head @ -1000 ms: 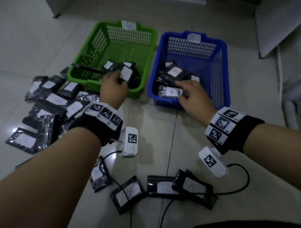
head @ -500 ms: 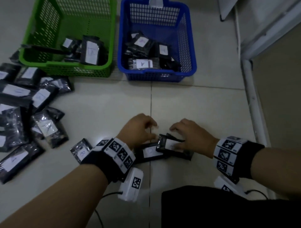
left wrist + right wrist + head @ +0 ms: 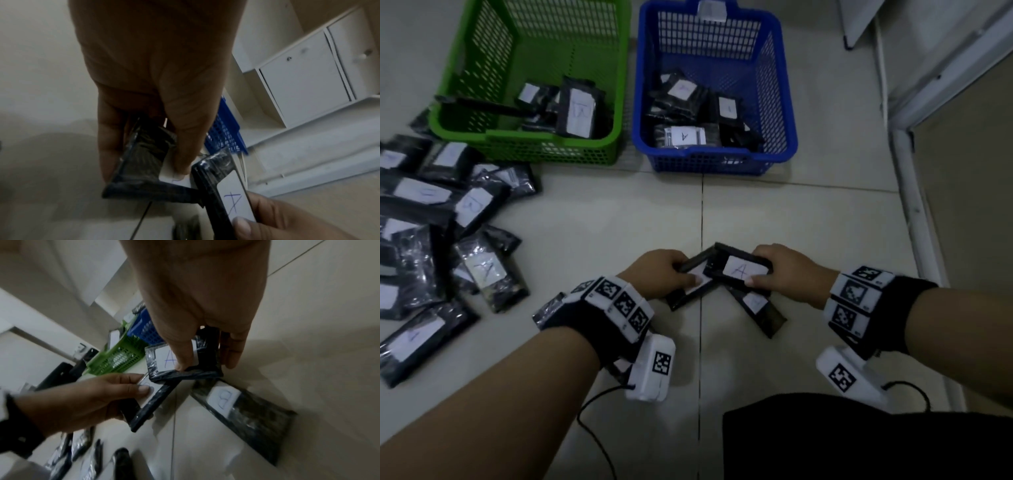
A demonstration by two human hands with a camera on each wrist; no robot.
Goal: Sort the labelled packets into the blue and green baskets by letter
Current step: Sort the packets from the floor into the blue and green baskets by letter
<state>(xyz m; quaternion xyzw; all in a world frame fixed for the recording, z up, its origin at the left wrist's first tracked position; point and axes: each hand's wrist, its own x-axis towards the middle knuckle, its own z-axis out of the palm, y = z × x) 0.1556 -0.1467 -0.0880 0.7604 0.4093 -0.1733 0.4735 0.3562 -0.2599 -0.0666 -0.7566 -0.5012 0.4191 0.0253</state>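
Observation:
My left hand (image 3: 685, 274) grips a black packet (image 3: 690, 291) low over the floor; my thumb covers its white label, so I cannot read the letter. In the left wrist view that packet (image 3: 141, 162) sits between my thumb and fingers. My right hand (image 3: 756, 269) pinches a packet labelled A (image 3: 739, 270), also seen as the A packet (image 3: 164, 358) from the right wrist. A packet labelled B (image 3: 242, 407) lies on the floor under my right hand. The green basket (image 3: 527, 142) and the blue basket (image 3: 722, 152) stand ahead, each holding several packets.
A heap of several black labelled packets (image 3: 431, 222) covers the floor at the left. One small packet (image 3: 548, 308) lies behind my left wrist. A white door frame (image 3: 914, 205) runs along the right. My dark clothing (image 3: 859, 438) fills the bottom right.
Both hands came back from the baskets to the packets on the near floor. Each has taken hold of one packet and raised it, the right one showing its A label.

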